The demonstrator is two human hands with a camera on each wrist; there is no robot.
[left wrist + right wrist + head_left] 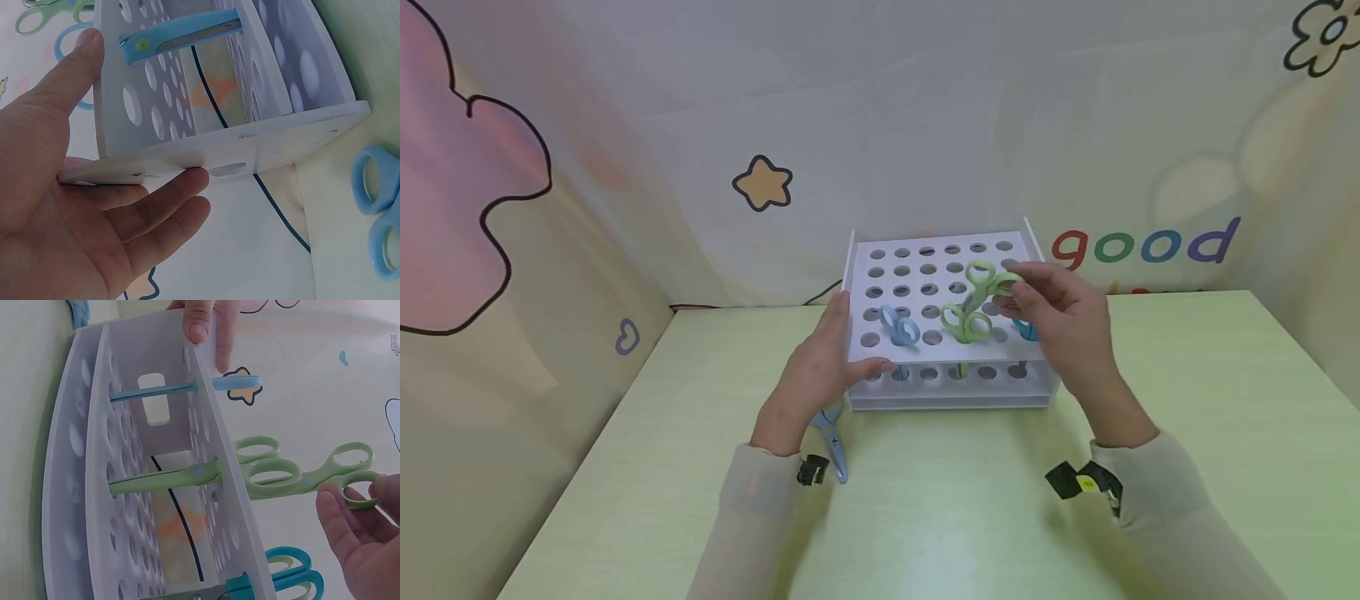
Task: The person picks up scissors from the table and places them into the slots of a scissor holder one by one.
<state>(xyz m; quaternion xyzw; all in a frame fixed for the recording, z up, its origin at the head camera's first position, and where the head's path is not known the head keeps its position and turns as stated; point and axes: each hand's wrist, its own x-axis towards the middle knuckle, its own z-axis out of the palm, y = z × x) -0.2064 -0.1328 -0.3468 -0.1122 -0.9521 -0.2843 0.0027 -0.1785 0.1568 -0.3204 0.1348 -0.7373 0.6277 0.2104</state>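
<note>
My left hand [812,367] grips the left side of a white rack [917,354] with rows of round holes, thumb on the top panel's edge and fingers against the outer wall. My right hand [1071,321] pinches a handle loop of light-green scissors [328,470] over the rack's right half. Whether their blade tip is inside a hole is hidden behind a second pair of light-green scissors [162,481], which stands in the rack. Light-blue scissors [181,36] stand in a hole near my left thumb. Teal scissors [240,585] sit at the right, partly covered by my right hand in the head view.
Another pair of light-blue scissors [832,437] lies on the pale green table [940,517], beside my left wrist. Behind the rack hangs a printed backdrop [910,125], with a dark cable [822,292] along its foot.
</note>
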